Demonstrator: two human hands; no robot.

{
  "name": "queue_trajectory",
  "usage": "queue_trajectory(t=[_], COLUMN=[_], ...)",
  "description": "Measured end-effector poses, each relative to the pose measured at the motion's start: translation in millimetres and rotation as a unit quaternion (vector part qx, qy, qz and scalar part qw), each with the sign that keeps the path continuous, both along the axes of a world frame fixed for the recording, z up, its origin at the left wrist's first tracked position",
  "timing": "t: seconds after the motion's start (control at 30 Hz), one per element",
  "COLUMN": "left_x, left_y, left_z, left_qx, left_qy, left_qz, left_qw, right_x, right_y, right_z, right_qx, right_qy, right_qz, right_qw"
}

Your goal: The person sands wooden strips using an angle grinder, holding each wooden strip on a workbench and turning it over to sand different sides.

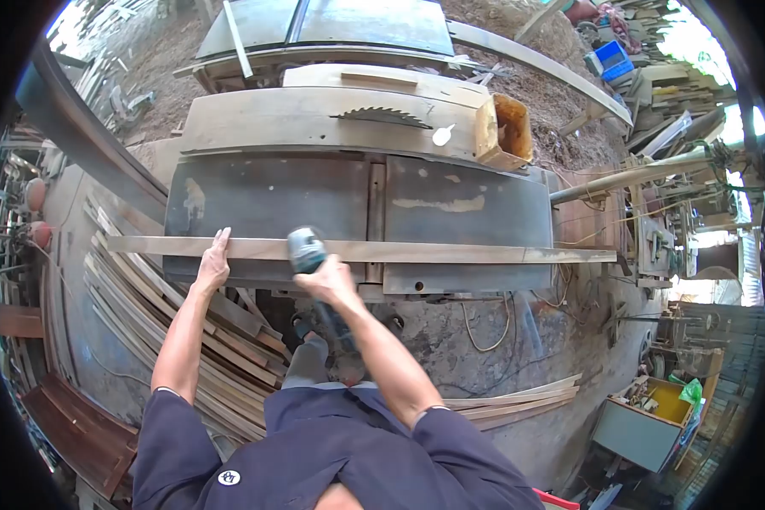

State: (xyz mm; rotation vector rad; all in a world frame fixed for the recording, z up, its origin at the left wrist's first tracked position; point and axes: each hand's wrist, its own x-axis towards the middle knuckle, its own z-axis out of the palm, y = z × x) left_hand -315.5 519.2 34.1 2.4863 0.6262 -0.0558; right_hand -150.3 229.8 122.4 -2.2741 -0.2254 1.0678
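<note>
A long narrow wooden strip (450, 252) lies across the grey metal table (272, 191) and sticks out past both its sides. My left hand (215, 262) rests on the strip near its left part, fingers stretched out and pointing away from me. In my right hand (327, 279) is a teal and grey power tool (305, 248), its head over the strip left of the table's middle joint. Motion blurs the tool slightly, and whether it touches the wood cannot be made out.
Behind the table, a saw blade (382, 116) rises from a wooden board (263, 119), with an open wooden box (504, 132) at its right. Long strips (178, 331) lie on the floor at left, more (518, 399) at right. A metal post (102, 144) stands left.
</note>
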Motion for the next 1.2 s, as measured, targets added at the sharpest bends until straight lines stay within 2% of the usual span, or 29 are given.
queue_trajectory(t=[0.1, 0.17, 0.2, 0.23, 0.3, 0.43, 0.5, 0.6, 0.7, 0.8, 0.87, 0.97, 1.03, 1.07, 1.13, 1.2], left_x=[-2, -2, 4, 16, 46, 83, 98, 97, 97, 97, 101, 98, 90, 80, 59, 36], left_y=[1, -9, -20, -37, -74, -120, -141, -140, -138, -141, -144, -142, -138, -130, -104, -67], left_z=[-18, -34, -28, -16, 5, -7, -7, -19, -20, -19, -13, -15, -9, -8, -8, -23], left_qx=[0.03, 0.153, 0.135, 0.131, 0.137, 0.125, 0.128, 0.158, 0.163, 0.164, 0.151, 0.145, 0.138, 0.126, 0.111, 0.135], left_qy=[0.04, 0.061, 0.118, 0.116, 0.246, 0.265, 0.277, 0.277, 0.286, 0.278, 0.28, 0.283, 0.258, 0.217, 0.155, 0.149], left_qz=[-0.02, -0.043, -0.019, -0.023, 0.107, 0.156, 0.142, 0.161, 0.158, 0.163, 0.17, 0.159, 0.126, 0.092, 0.029, 0.071], left_qw=[0.999, 0.985, 0.984, 0.984, 0.954, 0.943, 0.942, 0.934, 0.931, 0.932, 0.933, 0.935, 0.948, 0.964, 0.981, 0.977], right_x=[-6, -1, 4, 12, 30, 72, 92, 128, 169, 220, 252, 274, 267, 254, 229, 201], right_y=[11, -19, -42, -66, -118, -212, -259, -329, -386, -462, -500, -513, -497, -472, -428, -383], right_z=[-3, -5, -4, 0, 3, 13, 0, -14, 5, -36, -55, -56, -59, -42, -44, -60], right_qx=[0.021, 0.009, -0.003, -0.01, -0.006, -0.024, -0.026, -0.044, -0.036, -0.03, 0.027, 0.09, 0.099, 0.128, 0.153, 0.149], right_qy=[-0.004, -0.004, -0.005, -0.014, -0.007, -0.008, -0.034, -0.06, -0.055, -0.062, -0.08, -0.037, -0.065, -0.049, -0.05, -0.088], right_qz=[0.034, 0.02, 0.008, -0.01, -0.062, -0.163, -0.203, -0.253, -0.319, -0.401, -0.44, -0.466, -0.407, -0.367, -0.306, -0.24], right_qw=[0.999, 1.0, 1.0, 1.0, 0.998, 0.986, 0.978, 0.964, 0.946, 0.914, 0.894, 0.88, 0.906, 0.92, 0.938, 0.955])
